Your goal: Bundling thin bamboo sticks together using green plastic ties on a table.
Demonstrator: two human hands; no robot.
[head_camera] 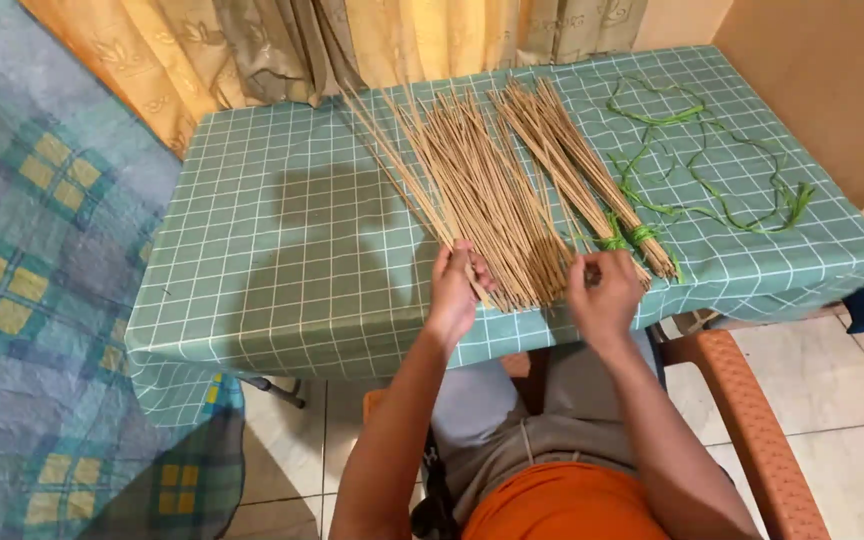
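Hands (527,290) at loose sticks' (482,195) near ends

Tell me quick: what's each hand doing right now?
Left hand: closed on the ends of the loose sticks.
Right hand: fingers curled at the stick ends; grip cannot be told.

We count two hands at table edge: left hand (452,290), right hand (602,292). One table under green checked cloth (282,250). One loose pile of thin tan sticks (472,190); sticks too many, too thin for us to count. Two tied bundles of sticks (572,160), each with green tie. Loose green strips (702,160): several, tangled, number unclear. One orange chair (752,420). One blanket (32,300).
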